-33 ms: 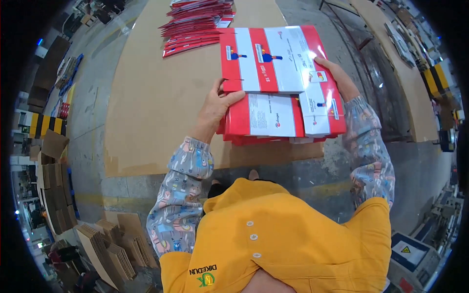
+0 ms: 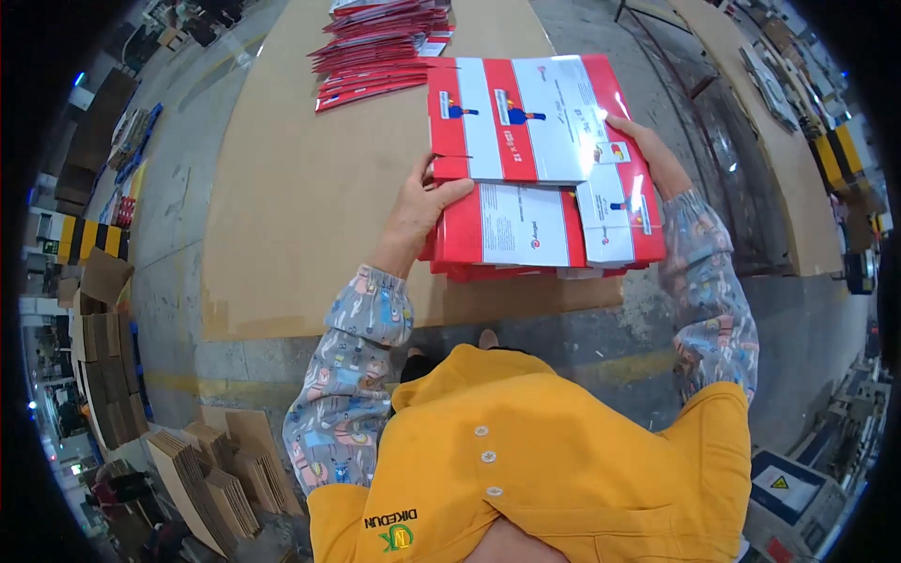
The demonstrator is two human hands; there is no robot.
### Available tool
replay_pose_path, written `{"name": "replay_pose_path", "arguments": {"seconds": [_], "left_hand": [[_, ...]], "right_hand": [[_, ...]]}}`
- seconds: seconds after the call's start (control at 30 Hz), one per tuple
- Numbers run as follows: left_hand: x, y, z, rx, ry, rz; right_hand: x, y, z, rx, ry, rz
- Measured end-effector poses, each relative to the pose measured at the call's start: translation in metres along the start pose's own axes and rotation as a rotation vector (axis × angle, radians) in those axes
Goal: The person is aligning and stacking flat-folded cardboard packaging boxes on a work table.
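A stack of flat red-and-white printed cartons [image 2: 549, 239] lies at the near edge of a large brown cardboard sheet [image 2: 310, 188]. The top carton [image 2: 521, 117] is lifted and shifted away from me, over the stack. My left hand [image 2: 418, 211] grips this carton's left edge, thumb on top. My right hand [image 2: 648, 150] holds its right edge, with the fingers partly hidden under it. Both arms wear patterned grey sleeve covers over a yellow jacket.
A fanned pile of more red cartons [image 2: 375, 47] lies at the far end of the sheet. Folded brown boxes [image 2: 206, 479] are stacked on the floor at lower left. A yellow-and-black striped barrier [image 2: 89, 239] stands left. Long brown boards [image 2: 751, 113] run along the right.
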State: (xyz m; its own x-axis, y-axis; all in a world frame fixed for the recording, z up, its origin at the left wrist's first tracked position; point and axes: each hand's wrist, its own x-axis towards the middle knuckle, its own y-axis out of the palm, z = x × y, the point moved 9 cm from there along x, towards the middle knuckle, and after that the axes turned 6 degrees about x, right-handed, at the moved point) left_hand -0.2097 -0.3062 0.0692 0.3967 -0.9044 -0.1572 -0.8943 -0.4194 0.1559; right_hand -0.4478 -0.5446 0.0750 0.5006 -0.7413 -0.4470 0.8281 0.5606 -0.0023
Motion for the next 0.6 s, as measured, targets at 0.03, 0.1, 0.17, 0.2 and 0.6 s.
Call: {"name": "replay_pose_path", "arguments": {"seconds": [0.03,0.1,0.17,0.2,0.6], "left_hand": [[0.001,-0.003,0.005,0.014,-0.030,-0.021],[0.000,-0.002,0.003,0.013,-0.021,-0.035],[-0.004,0.004,-0.004,0.000,-0.025,-0.038],[-0.005,0.001,-0.005,0.006,-0.010,-0.052],[-0.009,0.000,-0.002,0.015,0.028,-0.040]], "right_hand": [[-0.004,0.001,0.000,0.010,0.010,-0.013],[-0.003,0.000,0.002,0.000,0.019,-0.039],[-0.004,-0.007,0.003,-0.002,0.031,-0.052],[-0.008,-0.001,0.004,-0.003,0.046,-0.055],[-0.001,0.009,0.012,-0.005,-0.068,0.024]]}}
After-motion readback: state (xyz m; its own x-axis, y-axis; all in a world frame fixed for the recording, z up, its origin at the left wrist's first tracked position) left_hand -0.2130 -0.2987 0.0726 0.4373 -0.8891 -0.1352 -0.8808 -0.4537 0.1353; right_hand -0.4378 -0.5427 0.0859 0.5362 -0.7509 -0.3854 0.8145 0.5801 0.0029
